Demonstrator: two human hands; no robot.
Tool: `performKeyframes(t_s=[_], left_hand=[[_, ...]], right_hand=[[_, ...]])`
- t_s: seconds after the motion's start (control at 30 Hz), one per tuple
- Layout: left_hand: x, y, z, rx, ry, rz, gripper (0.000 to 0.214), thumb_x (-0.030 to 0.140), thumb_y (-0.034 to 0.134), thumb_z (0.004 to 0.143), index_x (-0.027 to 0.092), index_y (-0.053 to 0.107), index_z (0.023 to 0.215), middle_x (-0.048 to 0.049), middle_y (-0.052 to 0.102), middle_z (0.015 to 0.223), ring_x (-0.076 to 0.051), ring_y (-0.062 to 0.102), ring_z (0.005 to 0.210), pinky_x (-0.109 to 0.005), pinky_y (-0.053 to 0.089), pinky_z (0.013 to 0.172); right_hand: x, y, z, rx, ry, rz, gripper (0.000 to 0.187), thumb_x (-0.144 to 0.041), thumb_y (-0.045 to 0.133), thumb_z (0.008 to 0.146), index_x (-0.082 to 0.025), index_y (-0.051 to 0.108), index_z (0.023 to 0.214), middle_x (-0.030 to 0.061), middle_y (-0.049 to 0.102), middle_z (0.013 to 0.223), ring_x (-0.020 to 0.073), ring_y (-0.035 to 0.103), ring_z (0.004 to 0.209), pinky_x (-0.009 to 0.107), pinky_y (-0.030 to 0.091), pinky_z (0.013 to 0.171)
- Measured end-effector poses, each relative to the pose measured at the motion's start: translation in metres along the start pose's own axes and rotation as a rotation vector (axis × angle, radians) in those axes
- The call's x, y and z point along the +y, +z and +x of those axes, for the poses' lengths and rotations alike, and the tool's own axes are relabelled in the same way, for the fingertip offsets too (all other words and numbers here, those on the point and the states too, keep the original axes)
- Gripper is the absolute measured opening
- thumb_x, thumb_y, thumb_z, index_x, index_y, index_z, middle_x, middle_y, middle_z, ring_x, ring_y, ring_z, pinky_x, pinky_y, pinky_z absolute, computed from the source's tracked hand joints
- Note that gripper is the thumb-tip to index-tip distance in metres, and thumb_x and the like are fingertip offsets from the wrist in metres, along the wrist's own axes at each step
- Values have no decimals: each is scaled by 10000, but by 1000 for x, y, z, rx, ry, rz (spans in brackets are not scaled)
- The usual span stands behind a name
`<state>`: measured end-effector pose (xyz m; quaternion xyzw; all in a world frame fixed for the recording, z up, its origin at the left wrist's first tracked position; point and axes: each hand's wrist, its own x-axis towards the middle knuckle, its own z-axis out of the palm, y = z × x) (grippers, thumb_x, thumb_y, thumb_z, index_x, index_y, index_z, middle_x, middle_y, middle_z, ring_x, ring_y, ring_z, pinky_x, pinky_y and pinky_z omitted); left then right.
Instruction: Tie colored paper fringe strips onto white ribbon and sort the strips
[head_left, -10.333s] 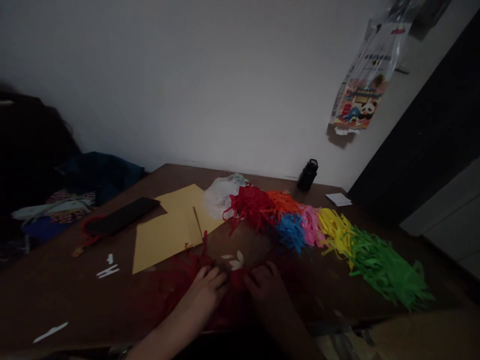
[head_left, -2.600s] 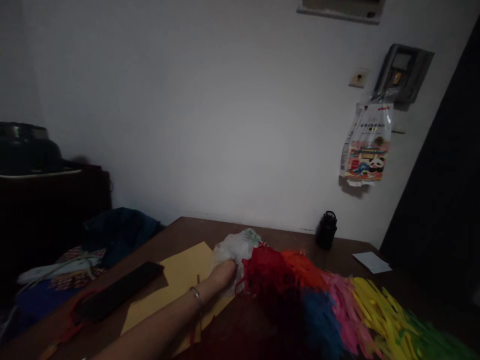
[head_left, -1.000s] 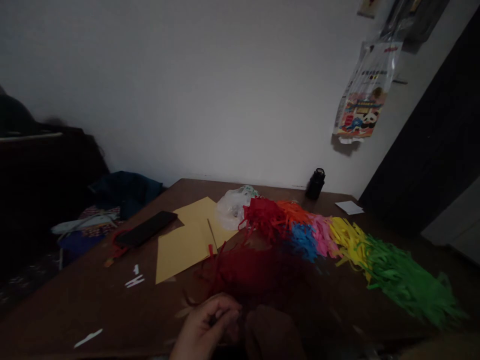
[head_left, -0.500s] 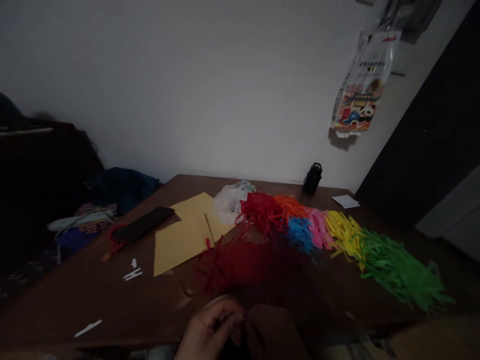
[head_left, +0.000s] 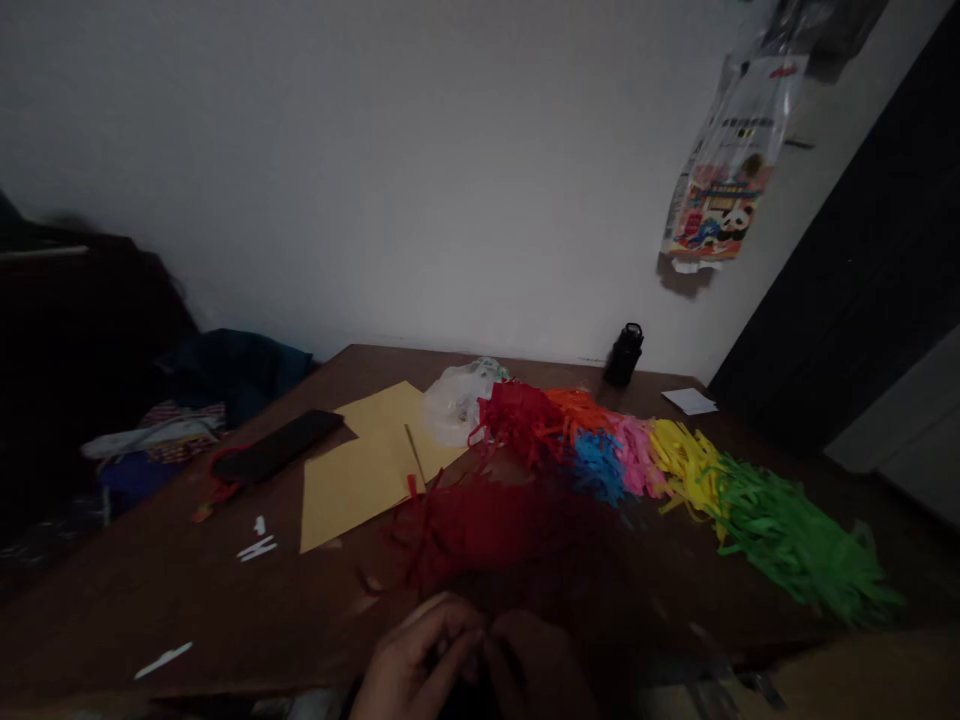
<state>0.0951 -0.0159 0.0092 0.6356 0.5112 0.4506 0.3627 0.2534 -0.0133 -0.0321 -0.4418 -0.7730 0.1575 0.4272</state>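
Note:
At the near edge of the table (head_left: pixel 300 630), my left hand (head_left: pixel 424 655) is closed, its thumb and fingers pinched together. My right hand (head_left: pixel 540 665) is closed right against it, dim and in shadow. Whatever the fingertips grip is too small or dark to make out. Just beyond both hands lies a loose pile of dark red paper strips (head_left: pixel 480 525). Further back, a brighter red bunch of strips (head_left: pixel 521 420) sits beside orange strips (head_left: pixel 577 408), blue strips (head_left: pixel 598 465), pink strips (head_left: pixel 637 453), yellow strips (head_left: pixel 688 460) and green strips (head_left: pixel 806 540).
Yellow paper sheets (head_left: pixel 360 490) with a thin stick (head_left: pixel 415 452) lie left of centre, near a clear plastic bag (head_left: pixel 454 405). A black phone-like case (head_left: pixel 281 447), white scraps (head_left: pixel 257 547), a black bottle (head_left: pixel 624 357) and white cards (head_left: pixel 690 401) are around.
The view has shifted very slightly, so the table things sit a little further left. My hands stay together at the near edge, the right one a little lighter and more visible.

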Motion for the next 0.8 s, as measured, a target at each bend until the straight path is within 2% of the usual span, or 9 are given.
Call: performKeyframes(t_s=[0.1, 0.13, 0.23, 0.33, 0.47, 0.53, 0.63, 0.8], left_hand=[[0, -2, 2, -4, -33, -23, 400, 583, 600, 805, 241, 686, 616, -31, 656, 598, -189, 613, 571, -245, 474, 575], [-1, -2, 2, -3, -38, -25, 399, 580, 603, 803, 242, 686, 608, -33, 658, 597, -190, 611, 571, -248, 475, 579], [-3, -1, 1, -6, -68, -37, 338, 539, 642, 776, 242, 701, 625, -30, 673, 611, -180, 597, 553, -244, 472, 563], [-4, 0, 1, -23, -175, -131, 280, 513, 699, 713, 235, 718, 744, -10, 680, 614, -176, 606, 558, -237, 476, 558], [-7, -4, 3, -141, -262, -235, 357, 556, 658, 732, 201, 664, 695, 3, 638, 548, -166, 595, 536, -234, 458, 546], [-10, -7, 4, -200, -251, -218, 358, 538, 612, 776, 195, 638, 673, 6, 623, 536, -154, 580, 512, -229, 441, 536], [-14, -11, 4, -240, -192, -124, 258, 420, 583, 804, 200, 629, 677, 10, 618, 544, -147, 575, 504, -223, 425, 536], [-23, -15, 2, -170, -11, 165, 118, 222, 592, 721, 213, 639, 613, 3, 615, 578, -155, 564, 554, -220, 398, 541]], right_hand=[[2, -4, 2, -102, 33, 26, 269, -349, 412, 980, -228, 610, 842, 15, 675, 744, 146, 645, 666, 210, 448, 638], [3, -5, 2, -114, 21, 17, 256, -333, 426, 971, -226, 609, 827, 12, 669, 732, 146, 641, 657, 212, 444, 636], [6, -4, 2, -101, -30, 8, 355, -346, 358, 987, -221, 577, 737, 7, 636, 670, 139, 609, 596, 221, 408, 589], [6, -1, 1, -43, -4, 29, 425, -399, 306, 1004, -222, 567, 719, 1, 623, 648, 136, 587, 576, 231, 378, 570], [6, -1, 2, -9, 17, 49, 429, -435, 310, 999, -221, 578, 740, 5, 629, 649, 138, 587, 581, 229, 379, 573], [6, -3, 3, -33, 8, 67, 413, -428, 320, 991, -221, 577, 742, 8, 636, 652, 137, 593, 581, 222, 390, 574], [4, -8, 5, -110, 10, 51, 337, -366, 359, 971, -223, 586, 767, 14, 649, 679, 142, 617, 610, 214, 423, 592], [1, -12, 4, -182, -4, -46, 199, -288, 441, 931, -235, 615, 849, 23, 672, 759, 164, 655, 695, 218, 475, 666]])
